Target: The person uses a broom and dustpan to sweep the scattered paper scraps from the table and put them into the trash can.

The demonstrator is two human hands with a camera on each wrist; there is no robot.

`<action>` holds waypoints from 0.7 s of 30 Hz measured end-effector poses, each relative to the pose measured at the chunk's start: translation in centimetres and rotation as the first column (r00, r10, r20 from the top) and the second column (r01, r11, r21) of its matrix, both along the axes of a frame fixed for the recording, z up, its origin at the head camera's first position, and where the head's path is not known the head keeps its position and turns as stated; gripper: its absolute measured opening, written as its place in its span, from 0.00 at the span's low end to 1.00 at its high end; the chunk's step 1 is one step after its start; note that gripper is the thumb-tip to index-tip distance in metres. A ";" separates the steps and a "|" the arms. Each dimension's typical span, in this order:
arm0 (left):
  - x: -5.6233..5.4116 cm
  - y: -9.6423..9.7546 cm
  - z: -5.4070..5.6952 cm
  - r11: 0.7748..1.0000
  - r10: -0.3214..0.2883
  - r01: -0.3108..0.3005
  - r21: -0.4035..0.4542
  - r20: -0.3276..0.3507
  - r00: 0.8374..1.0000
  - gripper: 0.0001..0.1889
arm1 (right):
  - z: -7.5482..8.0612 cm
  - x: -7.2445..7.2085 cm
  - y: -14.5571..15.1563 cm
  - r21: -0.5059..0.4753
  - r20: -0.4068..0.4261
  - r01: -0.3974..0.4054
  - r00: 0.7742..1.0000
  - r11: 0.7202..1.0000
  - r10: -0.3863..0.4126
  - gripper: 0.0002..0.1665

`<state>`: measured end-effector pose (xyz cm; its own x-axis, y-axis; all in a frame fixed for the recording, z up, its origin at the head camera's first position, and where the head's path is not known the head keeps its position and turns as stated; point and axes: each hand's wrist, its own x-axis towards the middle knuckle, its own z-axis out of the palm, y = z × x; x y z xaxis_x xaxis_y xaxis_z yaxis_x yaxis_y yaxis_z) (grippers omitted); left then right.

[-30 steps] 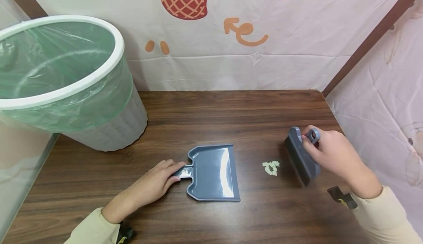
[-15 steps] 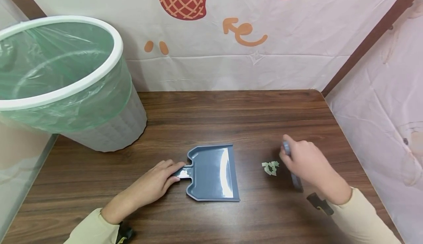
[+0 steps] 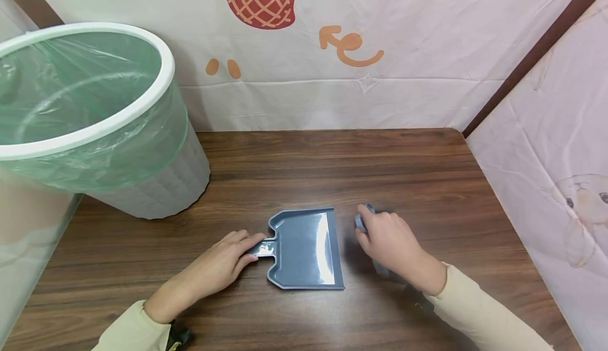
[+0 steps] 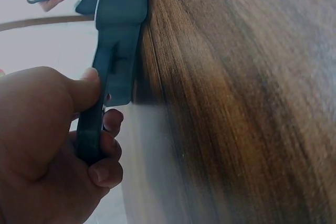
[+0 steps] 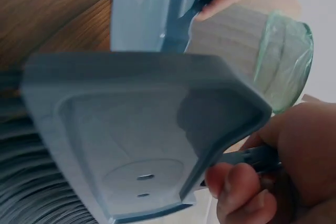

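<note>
A blue-grey dustpan (image 3: pixel 304 250) lies flat on the wooden table, its wide lip facing right. My left hand (image 3: pixel 228 258) grips its handle; in the left wrist view the thumb and curled fingers (image 4: pixel 107 174) wrap round that handle. Just right of the lip, my right hand (image 3: pixel 391 240) holds a small hand brush (image 3: pixel 380 268) by its handle. From above, the hand covers most of the brush. The right wrist view shows the brush's grey body (image 5: pixel 131 135) and its dark bristles (image 5: pixel 37 177) close up. The pale green paper scraps are hidden in every current view.
A bin (image 3: pixel 157 187) with a white rim and green liner stands at the left rear of the table. Behind the table (image 3: pixel 332 166) hangs a printed white cloth (image 3: pixel 294 97), and another cloth (image 3: pixel 546 145) borders the right side.
My right hand has swept the brush leftward from the right side to beside the dustpan's lip. The paper scraps, visible before, are now out of sight. My left hand and the dustpan stay put.
</note>
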<state>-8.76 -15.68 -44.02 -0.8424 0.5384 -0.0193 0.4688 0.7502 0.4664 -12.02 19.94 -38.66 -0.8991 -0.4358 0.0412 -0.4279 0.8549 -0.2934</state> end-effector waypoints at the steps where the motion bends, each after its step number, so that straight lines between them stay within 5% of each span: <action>1: 0.0 0.0 0.0 1.000 0.001 -0.001 -0.001 0.000 1.000 0.22 | 0.1 0.0 -0.2 -0.016 -0.001 0.000 1.000 1.000 0.000 0.09; 9: -0.1 0.1 0.3 1.000 0.002 -0.002 0.000 0.002 1.000 0.23 | 0.1 0.1 -1.6 -0.163 -0.023 -0.032 0.999 0.986 0.028 0.09; 21: -0.1 0.0 0.3 1.000 -0.009 0.009 -0.014 -0.006 1.000 0.22 | 0.3 0.4 -2.8 -0.366 -0.041 -0.044 0.999 0.930 0.031 0.10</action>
